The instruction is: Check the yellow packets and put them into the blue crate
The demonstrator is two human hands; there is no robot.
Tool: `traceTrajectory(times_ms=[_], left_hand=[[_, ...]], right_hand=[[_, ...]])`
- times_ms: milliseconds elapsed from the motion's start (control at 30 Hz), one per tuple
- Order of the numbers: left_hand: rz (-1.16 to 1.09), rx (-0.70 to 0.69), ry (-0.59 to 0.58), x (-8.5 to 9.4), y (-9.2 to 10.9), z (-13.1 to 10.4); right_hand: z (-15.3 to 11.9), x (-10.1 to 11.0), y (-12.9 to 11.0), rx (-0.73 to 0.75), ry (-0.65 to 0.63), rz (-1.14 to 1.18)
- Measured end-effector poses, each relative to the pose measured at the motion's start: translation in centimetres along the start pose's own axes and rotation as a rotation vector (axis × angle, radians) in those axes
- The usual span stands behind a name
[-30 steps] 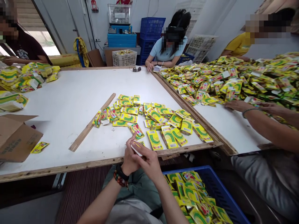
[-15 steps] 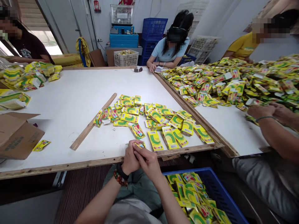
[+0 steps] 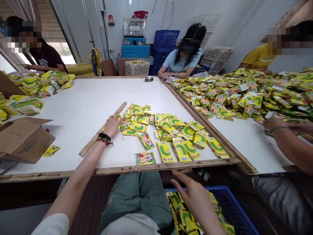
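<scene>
My left hand [image 3: 111, 126], with bracelets at its wrist, reaches over the left end of a loose group of small yellow-green boxes, beside a wooden strip [image 3: 91, 142]. Its fingers are spread at the packets there, partly covering them; no grip on one shows. My right hand [image 3: 195, 195] is open, thumb and index finger apart, above a blue crate [image 3: 241, 212] of similar boxes below the table edge. One small box [image 3: 146, 158] lies by itself at the table's front edge. Behind it rests another tilted box [image 3: 146, 141], and to its right stands an upright-lying yellow box [image 3: 165, 151].
A wooden rail [image 3: 207, 127] divides the white table [image 3: 97, 93]; beyond it is a large heap of boxes [image 3: 227, 94]. An open carton [image 3: 29, 140] sits at left near a single packet [image 3: 52, 150]. Co-workers sit around, one person's hands [image 3: 281, 125] at right.
My hands, together at the table edge before, have separated. The left moved forward and left to the packets; the right moved back over the crate. A small box now lies at the edge.
</scene>
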State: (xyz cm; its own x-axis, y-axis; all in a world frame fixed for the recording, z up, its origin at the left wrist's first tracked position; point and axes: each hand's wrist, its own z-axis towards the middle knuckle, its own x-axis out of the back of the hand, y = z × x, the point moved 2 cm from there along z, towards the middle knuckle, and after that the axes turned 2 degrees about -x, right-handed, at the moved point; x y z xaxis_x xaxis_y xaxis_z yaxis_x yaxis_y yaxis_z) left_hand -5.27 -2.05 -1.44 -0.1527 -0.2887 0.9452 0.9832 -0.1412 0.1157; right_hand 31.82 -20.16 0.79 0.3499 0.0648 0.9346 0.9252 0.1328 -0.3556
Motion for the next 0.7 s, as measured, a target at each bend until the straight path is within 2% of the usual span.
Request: traceTrajectory(times_ms=[100,233,300,400,467,533,600,700], left_hand=[[0.035,-0.195,-0.124,-0.6,-1.4,1.5],[0.027,-0.241,-0.144,0.8,-3.2,1.6],[-0.047,-0.250,-0.142,2.0,-2.7,0.6],[-0.480,-0.284,-0.239,3.3,0.9,-2.4],[-0.840,-0.300,-0.319,3.6,4.8,-5.4],[-1.132,-0.276,-0.347,3.0,8.8,-8.4],[-1.315,-0.159,-0.249,1.8,12.0,-11.1],[-1.348,0.081,-0.073,-0.9,15.4,-13.9]], right_hand=[[1.1,-0.9,-3.3,0.128,-0.014,0.146],[1.8,-1.8,-5.3,0.177,-0.059,0.255],[2.1,-2.3,-5.8,0.189,-0.047,0.354],[3.2,-3.1,-6.9,0.178,0.043,0.618],[4.2,-3.6,-8.0,0.172,0.074,0.821],[5.0,-4.0,-9.0,0.174,0.058,0.987],[5.5,-4.3,-9.6,0.157,0.036,1.100],[5.5,-4.4,-9.8,0.107,-0.002,1.186]])
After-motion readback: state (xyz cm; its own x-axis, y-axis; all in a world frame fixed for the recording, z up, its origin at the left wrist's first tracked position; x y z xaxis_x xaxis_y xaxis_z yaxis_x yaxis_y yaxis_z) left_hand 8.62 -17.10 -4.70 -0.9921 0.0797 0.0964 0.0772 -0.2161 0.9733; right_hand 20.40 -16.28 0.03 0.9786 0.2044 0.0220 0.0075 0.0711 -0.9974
